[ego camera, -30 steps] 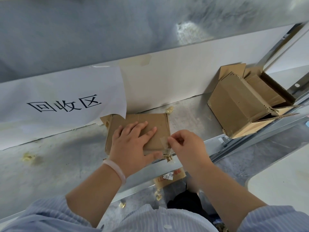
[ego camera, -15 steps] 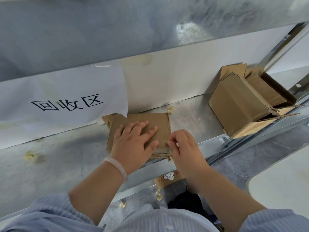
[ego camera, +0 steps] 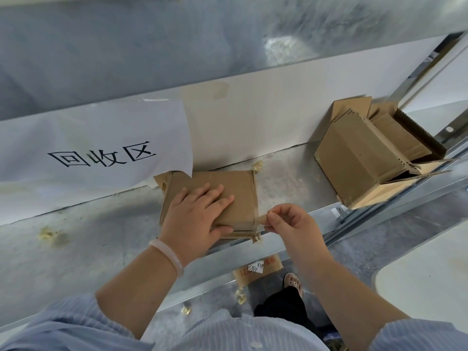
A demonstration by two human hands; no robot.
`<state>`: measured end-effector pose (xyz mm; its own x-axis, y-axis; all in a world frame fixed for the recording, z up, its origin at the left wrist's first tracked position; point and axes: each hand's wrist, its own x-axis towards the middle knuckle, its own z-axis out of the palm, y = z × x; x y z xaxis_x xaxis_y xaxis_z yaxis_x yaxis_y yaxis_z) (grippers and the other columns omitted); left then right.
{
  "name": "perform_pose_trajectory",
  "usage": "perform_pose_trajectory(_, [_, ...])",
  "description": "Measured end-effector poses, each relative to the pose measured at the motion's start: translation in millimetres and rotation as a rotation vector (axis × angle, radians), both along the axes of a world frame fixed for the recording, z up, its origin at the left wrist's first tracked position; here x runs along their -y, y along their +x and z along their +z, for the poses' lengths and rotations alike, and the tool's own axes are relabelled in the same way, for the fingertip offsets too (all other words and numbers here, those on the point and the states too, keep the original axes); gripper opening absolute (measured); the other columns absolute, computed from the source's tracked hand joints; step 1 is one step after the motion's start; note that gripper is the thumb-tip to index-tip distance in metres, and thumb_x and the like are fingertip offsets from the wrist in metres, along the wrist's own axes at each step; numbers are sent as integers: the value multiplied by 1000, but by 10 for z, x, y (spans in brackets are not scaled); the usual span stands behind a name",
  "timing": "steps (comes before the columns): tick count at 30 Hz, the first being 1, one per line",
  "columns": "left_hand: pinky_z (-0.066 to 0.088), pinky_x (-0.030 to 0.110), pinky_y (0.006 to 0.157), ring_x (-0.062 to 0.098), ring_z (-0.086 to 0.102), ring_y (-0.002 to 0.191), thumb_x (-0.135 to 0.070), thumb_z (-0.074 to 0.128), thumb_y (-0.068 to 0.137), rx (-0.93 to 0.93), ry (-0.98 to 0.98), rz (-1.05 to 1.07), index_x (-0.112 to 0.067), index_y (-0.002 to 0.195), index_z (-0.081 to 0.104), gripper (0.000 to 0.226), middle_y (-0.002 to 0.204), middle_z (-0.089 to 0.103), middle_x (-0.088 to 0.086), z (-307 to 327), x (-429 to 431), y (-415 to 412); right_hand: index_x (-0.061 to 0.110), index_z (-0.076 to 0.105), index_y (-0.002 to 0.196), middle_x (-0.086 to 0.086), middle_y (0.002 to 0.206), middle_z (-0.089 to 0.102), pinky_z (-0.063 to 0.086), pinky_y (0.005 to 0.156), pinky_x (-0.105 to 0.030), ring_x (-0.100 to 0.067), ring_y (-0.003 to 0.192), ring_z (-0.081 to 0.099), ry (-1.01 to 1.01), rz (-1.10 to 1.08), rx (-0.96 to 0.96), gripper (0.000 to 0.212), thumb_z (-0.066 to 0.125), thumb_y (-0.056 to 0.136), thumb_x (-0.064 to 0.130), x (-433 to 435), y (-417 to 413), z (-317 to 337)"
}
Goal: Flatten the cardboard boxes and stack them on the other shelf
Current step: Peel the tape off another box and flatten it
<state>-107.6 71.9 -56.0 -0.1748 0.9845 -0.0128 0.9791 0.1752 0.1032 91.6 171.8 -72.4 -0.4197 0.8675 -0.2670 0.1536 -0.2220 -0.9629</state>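
Left hand [ego camera: 195, 219] flat on small box [ego camera: 238, 196], right hand [ego camera: 291, 221] pinching its tape [ego camera: 260, 220]

The right hand [ego camera: 291, 221] is drawing away toward 3 o'clock, peeling a tape strip [ego camera: 260, 220] off the small box [ego camera: 240, 191].

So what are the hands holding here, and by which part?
The right hand pinches the loose end of a tape strip at the small box's right edge. The left hand lies flat on the box, gripping nothing.

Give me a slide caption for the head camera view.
Left hand pins small box on shelf; right hand peels tape.
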Motion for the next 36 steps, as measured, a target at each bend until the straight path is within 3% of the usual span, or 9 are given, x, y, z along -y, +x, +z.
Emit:
perform_pose_trajectory(5, [40, 34, 101, 14, 50, 127, -66, 41, 87, 58, 30, -55, -36, 139, 47, 61, 141, 50, -10, 315, -84, -68, 9, 65, 90, -7, 77, 72, 58, 77, -32, -21, 76, 71, -21, -16, -154, 5, 63, 90, 5, -136, -103, 219])
perform_pose_trajectory(8, [45, 29, 81, 9, 61, 99, -66, 51, 83, 184, 53, 17, -43, 124, 58, 47, 110, 67, -16, 559, -161, -188, 10, 65, 89, -9, 77, 72, 57, 77, -37, -24, 77, 70, -59, -22, -250, 5, 63, 90, 5, -253, -221, 382])
perform_pose_trajectory(10, [45, 31, 79, 10, 61, 91, -63, 55, 83, 183, 97, 51, -42, 114, 63, 38, 96, 68, -14, 639, -208, -214, 11, 64, 92, -11, 80, 72, 57, 81, -42, -24, 79, 70, -70, -15, -258, 5, 66, 88, 8, -307, -297, 456])
perform_pose_trajectory(13, [43, 33, 83, 10, 58, 98, -58, 58, 83, 181, 169, 132, -40, 114, 61, 36, 102, 66, -16, 628, -248, -146, 15, 63, 97, -8, 83, 74, 58, 83, -43, -22, 81, 72, 8, -2, -189, 15, 72, 85, 12, -359, -356, 490])
perform_pose_trajectory(16, [37, 33, 82, 13, 57, 101, -55, 58, 83, 108, 248, 197, -42, 114, 59, 34, 105, 64, -17, 568, -261, -52, 32, 62, 102, 1, 82, 75, 56, 80, -35, -16, 81, 71, 181, 34, -53, 24, 74, 83, 22, -397, -360, 510])
perform_pose_trajectory(21, [30, 45, 105, 15, 54, 105, -56, 47, 89, 76, 244, 275, -43, 122, 56, 37, 107, 62, -18, 515, -288, -9, 42, 69, 79, 16, 76, 70, 51, 72, -24, -9, 76, 66, 353, 104, 86, 14, 72, 84, 29, -474, -343, 556])
perform_pose_trajectory(25, [22, 46, 112, 14, 52, 110, -57, 44, 90, 109, 240, 303, -44, 125, 54, 39, 112, 61, -19, 486, -339, -32, 37, 69, 74, 16, 87, 68, 44, 74, -19, -3, 87, 63, 365, 108, 94, 15, 72, 84, 26, -491, -327, 527])
perform_pose_trajectory(31, [20, 44, 112, 13, 52, 111, -56, 45, 90, 105, 253, 303, -43, 125, 56, 39, 113, 62, -19, 467, -362, -52, 31, 75, 83, 9, 86, 75, 54, 87, -31, -9, 86, 69, 287, -33, -72, 18, 73, 84, 13, -561, -416, 565])
perform_pose_trajectory(36, [16, 46, 114, 14, 52, 113, -55, 44, 91, 119, 257, 310, -42, 125, 56, 38, 113, 62, -19, 443, -359, -55, 31, 76, 90, 9, 87, 75, 55, 78, -20, -8, 83, 69, 206, 16, -95, 19, 70, 87, 13, -635, -511, 641])
